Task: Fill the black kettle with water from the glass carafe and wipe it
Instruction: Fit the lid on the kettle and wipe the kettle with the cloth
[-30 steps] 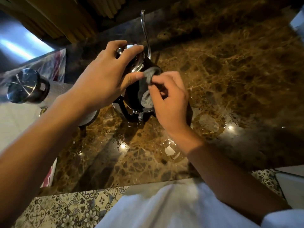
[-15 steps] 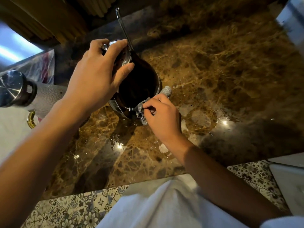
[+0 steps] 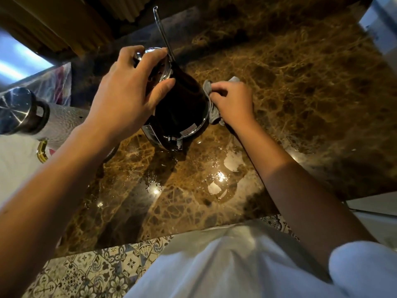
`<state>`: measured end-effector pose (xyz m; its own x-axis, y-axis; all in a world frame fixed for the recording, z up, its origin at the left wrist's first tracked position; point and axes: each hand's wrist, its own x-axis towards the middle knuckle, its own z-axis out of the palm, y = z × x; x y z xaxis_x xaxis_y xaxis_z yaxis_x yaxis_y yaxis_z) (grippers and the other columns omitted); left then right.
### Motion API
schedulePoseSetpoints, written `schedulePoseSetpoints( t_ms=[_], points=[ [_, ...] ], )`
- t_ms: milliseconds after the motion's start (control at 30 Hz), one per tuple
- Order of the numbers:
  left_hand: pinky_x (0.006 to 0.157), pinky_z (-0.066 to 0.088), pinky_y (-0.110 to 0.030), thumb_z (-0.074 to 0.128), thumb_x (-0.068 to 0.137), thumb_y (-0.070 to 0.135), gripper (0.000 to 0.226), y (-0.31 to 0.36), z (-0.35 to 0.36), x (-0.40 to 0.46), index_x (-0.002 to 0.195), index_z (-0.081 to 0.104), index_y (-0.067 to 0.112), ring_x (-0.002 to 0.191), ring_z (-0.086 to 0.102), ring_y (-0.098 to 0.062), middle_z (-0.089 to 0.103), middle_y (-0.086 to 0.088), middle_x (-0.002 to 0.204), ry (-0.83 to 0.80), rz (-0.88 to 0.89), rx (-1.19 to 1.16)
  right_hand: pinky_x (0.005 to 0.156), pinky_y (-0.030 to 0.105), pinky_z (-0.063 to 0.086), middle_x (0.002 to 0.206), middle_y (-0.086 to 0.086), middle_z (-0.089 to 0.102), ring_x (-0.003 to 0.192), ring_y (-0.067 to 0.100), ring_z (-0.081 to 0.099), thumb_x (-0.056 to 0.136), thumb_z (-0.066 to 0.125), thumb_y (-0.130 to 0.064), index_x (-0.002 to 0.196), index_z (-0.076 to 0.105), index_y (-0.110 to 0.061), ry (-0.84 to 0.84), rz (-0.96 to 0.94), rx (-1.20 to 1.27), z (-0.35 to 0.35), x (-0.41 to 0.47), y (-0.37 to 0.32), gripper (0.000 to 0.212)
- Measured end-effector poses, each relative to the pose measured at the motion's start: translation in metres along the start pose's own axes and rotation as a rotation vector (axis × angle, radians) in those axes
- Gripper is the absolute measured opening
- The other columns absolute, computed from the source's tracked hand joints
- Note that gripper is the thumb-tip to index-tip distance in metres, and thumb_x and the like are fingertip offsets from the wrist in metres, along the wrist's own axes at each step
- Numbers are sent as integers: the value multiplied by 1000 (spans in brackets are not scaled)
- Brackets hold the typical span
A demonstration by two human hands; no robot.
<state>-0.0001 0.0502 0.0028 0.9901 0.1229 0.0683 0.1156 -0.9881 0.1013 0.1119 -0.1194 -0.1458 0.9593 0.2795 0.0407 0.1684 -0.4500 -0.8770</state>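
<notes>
The black kettle (image 3: 182,106) stands on the brown marble counter (image 3: 300,93), its thin metal spout rising toward the back. My left hand (image 3: 126,97) grips the kettle's shiny lid from above, fingers curled over the top. My right hand (image 3: 234,102) pinches a small grey cloth (image 3: 211,104) and presses it against the kettle's lower right side, near the chrome band at its base. The glass carafe (image 3: 58,123), with textured wall, steel lid and gold handle, lies behind my left forearm at the left.
Wet patches glint on the counter in front of the kettle. A white surface runs along the left edge, and a pale object sits at the top right corner. Patterned tiles show below the counter's front edge.
My right hand slid the cloth from the kettle's front, down along the base and round to its right side. My left hand kept its grip on the lid.
</notes>
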Motion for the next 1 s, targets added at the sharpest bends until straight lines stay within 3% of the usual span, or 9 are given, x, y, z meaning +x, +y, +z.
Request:
schedulePoseSetpoints(
  t_ms=[67, 167, 300, 400, 500, 600, 733, 867, 1000],
  points=[
    [109, 47, -52, 43, 104, 59, 63, 1, 1, 1, 158, 34, 29, 141, 45, -40, 31, -15, 161, 21, -10, -3, 83, 28, 56, 91, -17, 69, 87, 8, 67, 96, 70, -17, 109, 81, -19, -8, 3, 14, 5, 5, 2, 18],
    [108, 47, -49, 43, 104, 59, 62, 4, 4, 0, 158, 35, 29, 139, 46, -39, 33, -15, 161, 43, -40, -11, 70, 34, 56, 90, -7, 61, 71, 5, 58, 93, 69, -14, 92, 65, -26, 1, 41, 49, 8, -12, 6, 13],
    [108, 47, -51, 42, 104, 60, 62, 5, 4, -1, 158, 35, 28, 139, 46, -40, 33, -16, 161, 47, -57, 3, 62, 43, 57, 85, -8, 58, 70, 13, 61, 92, 67, -18, 91, 55, -26, 19, -37, 69, 26, -84, -1, 15],
    [107, 48, -51, 42, 105, 59, 62, 5, 3, -1, 158, 35, 28, 138, 47, -39, 34, -16, 161, 50, -53, 11, 63, 49, 55, 90, -6, 58, 69, 21, 61, 92, 67, -20, 92, 59, -22, -14, -121, 121, 38, -114, -18, 8],
    [107, 48, -50, 42, 105, 58, 61, 5, 3, -3, 158, 36, 28, 138, 47, -38, 34, -15, 161, 46, -53, 2, 62, 49, 58, 91, -11, 61, 73, 15, 63, 89, 61, -34, 95, 57, -34, 96, -73, 198, 19, -93, -25, 8],
    [108, 47, -50, 42, 105, 59, 62, 4, 4, -2, 158, 36, 28, 138, 47, -38, 34, -15, 161, 51, -58, 1, 74, 47, 59, 106, -6, 64, 85, 13, 63, 91, 64, -23, 107, 66, -25, 194, -80, 288, 8, -59, -27, 16],
    [108, 48, -50, 41, 104, 59, 62, 4, 3, -2, 158, 35, 28, 139, 47, -37, 33, -15, 161, 36, -53, -6, 77, 35, 57, 107, -6, 54, 91, 9, 58, 91, 65, -14, 104, 68, -18, 85, -114, 229, 28, -84, -29, 14],
    [108, 48, -51, 41, 104, 59, 62, 6, 3, -2, 158, 36, 28, 140, 46, -37, 32, -14, 162, 38, -69, -13, 71, 40, 56, 104, -5, 59, 81, 13, 60, 90, 67, -16, 98, 72, -22, -24, -129, 140, 31, -112, -18, 12],
    [107, 48, -51, 43, 104, 58, 61, 7, 2, -4, 157, 37, 28, 140, 45, -37, 32, -14, 161, 35, -71, -25, 73, 36, 59, 102, -14, 57, 82, 3, 60, 86, 60, -30, 97, 63, -36, 198, -33, 357, 10, -71, -27, 13]
  ],
)
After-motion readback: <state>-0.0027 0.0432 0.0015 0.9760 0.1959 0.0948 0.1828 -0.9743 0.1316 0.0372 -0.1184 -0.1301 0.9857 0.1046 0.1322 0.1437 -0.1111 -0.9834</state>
